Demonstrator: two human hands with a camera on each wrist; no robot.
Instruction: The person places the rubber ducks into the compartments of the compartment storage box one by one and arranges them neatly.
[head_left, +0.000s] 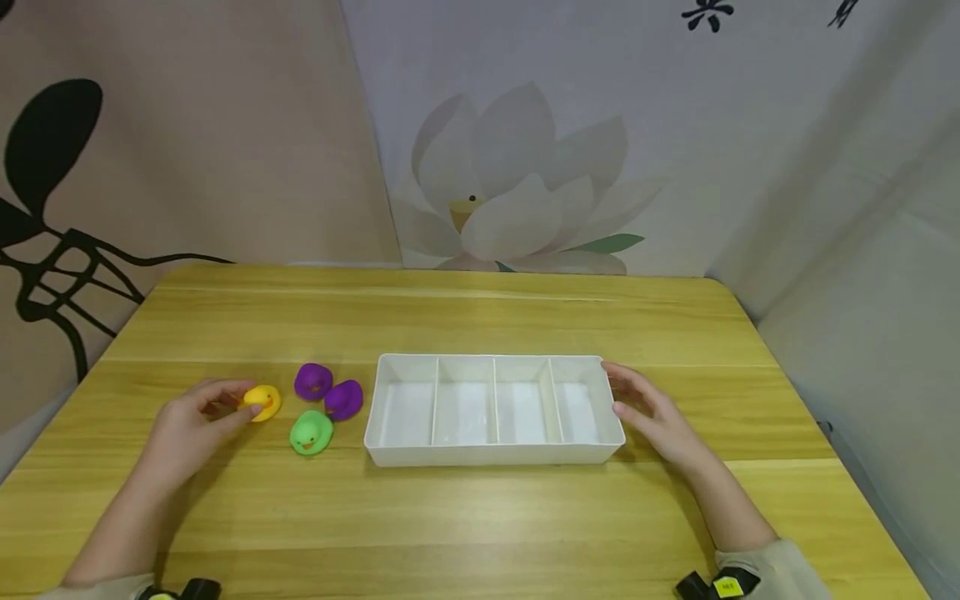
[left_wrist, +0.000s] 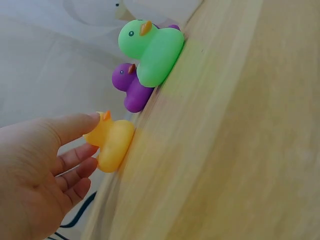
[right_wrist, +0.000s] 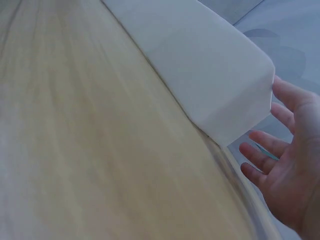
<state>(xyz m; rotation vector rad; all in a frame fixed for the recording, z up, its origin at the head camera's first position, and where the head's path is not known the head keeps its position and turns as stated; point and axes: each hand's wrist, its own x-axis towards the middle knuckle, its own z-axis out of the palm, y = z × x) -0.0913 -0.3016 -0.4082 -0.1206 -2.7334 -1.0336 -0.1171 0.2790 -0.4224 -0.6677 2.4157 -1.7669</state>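
On the near side, the green duck (head_left: pixel 311 433) lies between the left hand (head_left: pixel 187 427), which pinches the yellow duck (head_left: pixel 267 402) at left, and the white tray (head_left: pixel 495 456), long from left to right. The right hand (head_left: pixel 654 415), fingers relaxed, touches its right end. Farther lie two purple ducks (head_left: pixel 344 400).
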